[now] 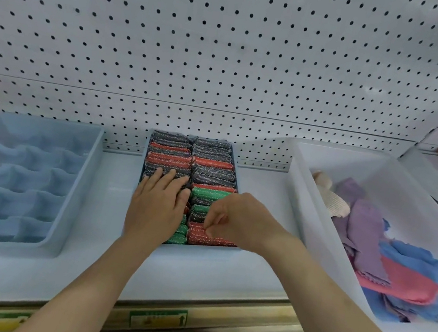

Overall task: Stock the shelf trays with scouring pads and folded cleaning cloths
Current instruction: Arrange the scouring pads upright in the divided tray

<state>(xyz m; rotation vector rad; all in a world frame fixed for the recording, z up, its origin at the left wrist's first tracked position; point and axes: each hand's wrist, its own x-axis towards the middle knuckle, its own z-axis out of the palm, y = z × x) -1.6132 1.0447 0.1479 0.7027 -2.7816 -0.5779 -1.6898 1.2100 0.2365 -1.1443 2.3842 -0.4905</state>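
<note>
Hands [192, 213] pressing glittery, ribbed scouring pads [211, 176]

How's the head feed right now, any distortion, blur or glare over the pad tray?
Head view: wide-angle bend curves the pegboard and shelf edge; light even, shadows soft, no glare; scouring pads fairly sharp; left hand and right hand slightly soft.

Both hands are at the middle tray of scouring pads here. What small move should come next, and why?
Probably press the red pad under the right hand down flush into the front of the right column. The middle tray looks nearly full, the left hand lies flat on the left column, and the divided tray is empty.
</note>
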